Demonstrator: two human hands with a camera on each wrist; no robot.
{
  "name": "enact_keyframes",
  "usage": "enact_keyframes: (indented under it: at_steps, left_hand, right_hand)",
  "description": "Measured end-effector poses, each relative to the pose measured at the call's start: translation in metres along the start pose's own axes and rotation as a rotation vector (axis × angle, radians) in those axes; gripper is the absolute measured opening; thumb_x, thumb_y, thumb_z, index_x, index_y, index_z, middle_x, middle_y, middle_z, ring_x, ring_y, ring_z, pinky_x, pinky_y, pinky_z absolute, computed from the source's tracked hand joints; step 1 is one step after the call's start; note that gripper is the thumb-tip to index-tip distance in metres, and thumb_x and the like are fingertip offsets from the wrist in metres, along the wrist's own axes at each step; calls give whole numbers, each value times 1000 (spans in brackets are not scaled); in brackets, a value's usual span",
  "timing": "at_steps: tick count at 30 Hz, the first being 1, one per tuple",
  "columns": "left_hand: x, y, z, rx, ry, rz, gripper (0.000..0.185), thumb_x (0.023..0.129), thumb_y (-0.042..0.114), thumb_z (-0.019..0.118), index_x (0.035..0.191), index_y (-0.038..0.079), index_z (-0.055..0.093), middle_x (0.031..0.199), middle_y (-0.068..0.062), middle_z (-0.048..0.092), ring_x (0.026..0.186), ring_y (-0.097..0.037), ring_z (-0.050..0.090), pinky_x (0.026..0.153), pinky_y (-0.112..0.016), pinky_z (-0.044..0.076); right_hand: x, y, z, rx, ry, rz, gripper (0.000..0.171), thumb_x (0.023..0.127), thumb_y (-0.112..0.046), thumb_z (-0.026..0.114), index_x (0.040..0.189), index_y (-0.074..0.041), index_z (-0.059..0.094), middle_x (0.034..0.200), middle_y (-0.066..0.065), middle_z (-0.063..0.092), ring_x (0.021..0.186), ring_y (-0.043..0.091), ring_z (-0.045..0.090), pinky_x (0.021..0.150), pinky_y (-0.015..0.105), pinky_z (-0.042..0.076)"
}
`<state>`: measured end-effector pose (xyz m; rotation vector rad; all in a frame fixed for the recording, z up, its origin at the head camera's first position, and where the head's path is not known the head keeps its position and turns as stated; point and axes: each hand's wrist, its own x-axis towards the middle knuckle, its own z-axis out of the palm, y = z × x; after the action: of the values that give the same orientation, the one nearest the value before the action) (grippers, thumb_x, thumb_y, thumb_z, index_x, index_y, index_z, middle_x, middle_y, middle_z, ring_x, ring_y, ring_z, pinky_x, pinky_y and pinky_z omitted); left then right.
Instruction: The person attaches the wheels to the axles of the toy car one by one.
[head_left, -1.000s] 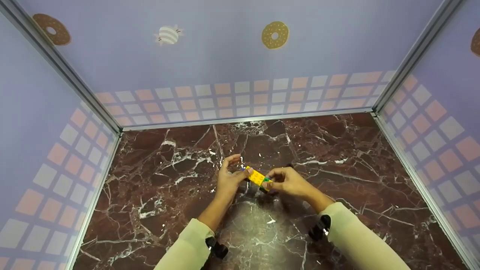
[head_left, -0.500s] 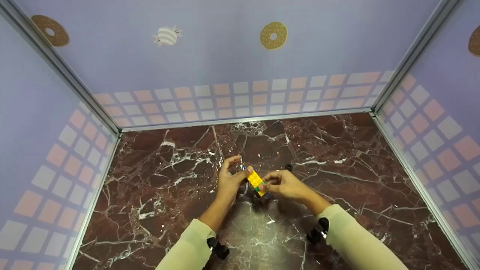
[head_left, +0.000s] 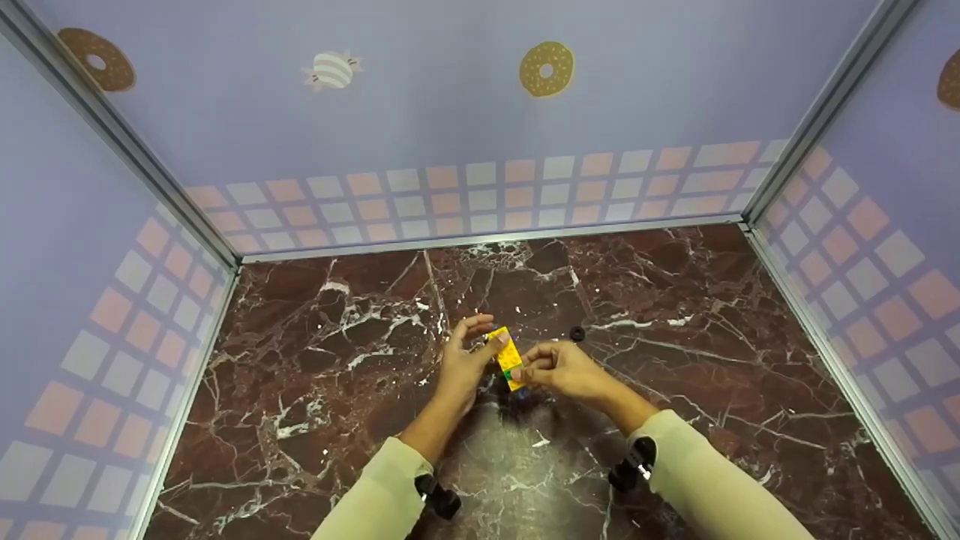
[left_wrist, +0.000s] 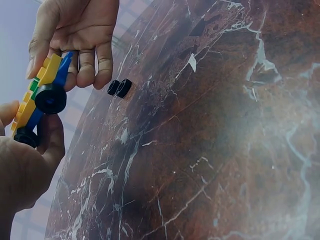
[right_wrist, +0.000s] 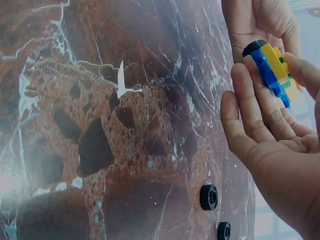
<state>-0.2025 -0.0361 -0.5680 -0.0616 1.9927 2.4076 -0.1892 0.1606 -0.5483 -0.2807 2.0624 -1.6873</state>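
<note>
Head view: A person's two hands work over a dark red, shiny table (head_left: 337,435) with purple walls (head_left: 435,97) around it.
Left sleeve (head_left: 375,487): Pale, with a small black gadget (head_left: 443,502) by the wrist.
Left hand (head_left: 459,369): It holds the far end of the toy, thumb on the yellow top and a finger underneath. The other fingers stick out, a bit bent.
Block toy (head_left: 505,360): Up off the table, between both hands and touching both. It has bumpy yellow blocks, a green bit, a blue bottom and black wheels (left_wrist: 50,99). The left wrist view shows two wheels on one side.
Right hand (head_left: 570,371): It pinches the near end, thumb on top by the green bit, with long, nearly straight fingers under the blue bottom.
Loose wheels (right_wrist: 208,197): Two black ones on the table, close together, near the right hand.
Right sleeve (head_left: 712,469): Pale too, with its own black gadget.
</note>
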Motion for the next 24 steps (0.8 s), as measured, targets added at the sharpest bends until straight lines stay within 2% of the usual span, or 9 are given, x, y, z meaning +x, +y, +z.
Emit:
enact_keyframes:
  at_steps: [5,13,19,24]
  left_hand:
    - [-2,0,-1,5,-40,-35,45,87,17,80,129,14,63,127,-18,59,116,-27,54,84,-26,59]
    - [-7,2,-4,43,-151,-68,51,91,22,78,138,25,57,116,-14,62,100,-20,61,85,-36,57]
    - [-9,3,-4,8,-214,-75,58,92,18,76,143,26,49,125,-18,62,105,-23,65,87,-37,61]
    - [-10,6,-4,5,-236,-87,60,92,16,75,144,25,47,127,-20,61,104,-24,67,83,-36,63]
  right_hand:
    - [1,0,0,8,6,1,31,89,-20,79,108,1,68,93,8,77,80,20,72,82,46,64]
    - [2,2,2,50,17,-4,32,90,-19,78,109,3,67,93,7,77,79,16,73,89,57,61]
    - [3,1,3,80,25,-7,34,90,-21,78,110,3,66,91,6,77,81,21,73,92,65,57]
    - [3,3,5,83,26,-12,37,90,-20,78,113,4,61,92,8,77,80,22,73,92,65,58]
